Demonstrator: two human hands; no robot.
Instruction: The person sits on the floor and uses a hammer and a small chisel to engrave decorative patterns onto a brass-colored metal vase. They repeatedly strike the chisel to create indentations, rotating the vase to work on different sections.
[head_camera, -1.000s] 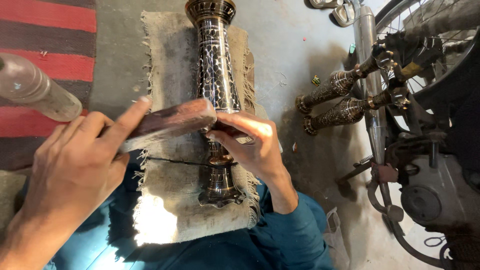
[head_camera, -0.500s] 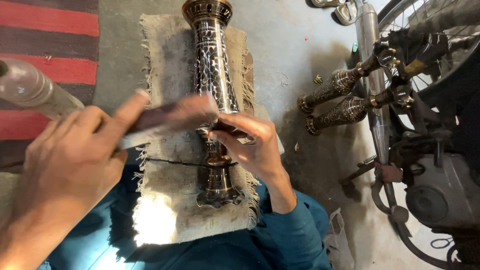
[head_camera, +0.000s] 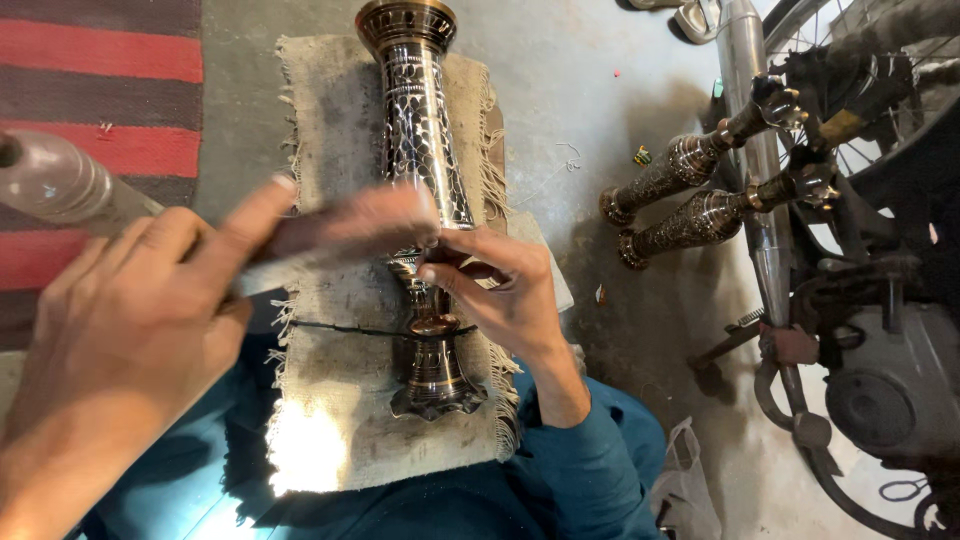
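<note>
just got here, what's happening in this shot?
A person sits over a burlap cloth on their lap with an ornate engraved metal vase lying on it. The right hand pinches something small against the vase's narrow stem; what it holds is hidden. The left hand grips a flat wooden mallet, blurred in motion, above that spot. Two similar engraved vases lie on the concrete floor beside a motorcycle.

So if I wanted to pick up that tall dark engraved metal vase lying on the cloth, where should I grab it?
Probably at the narrow waist of the tall dark engraved metal vase, just above where one hand already pinches it. It lies flat on the frayed burlap cloth, flared at both ends, so fingers close best around the slim middle, coming down from above.
</note>
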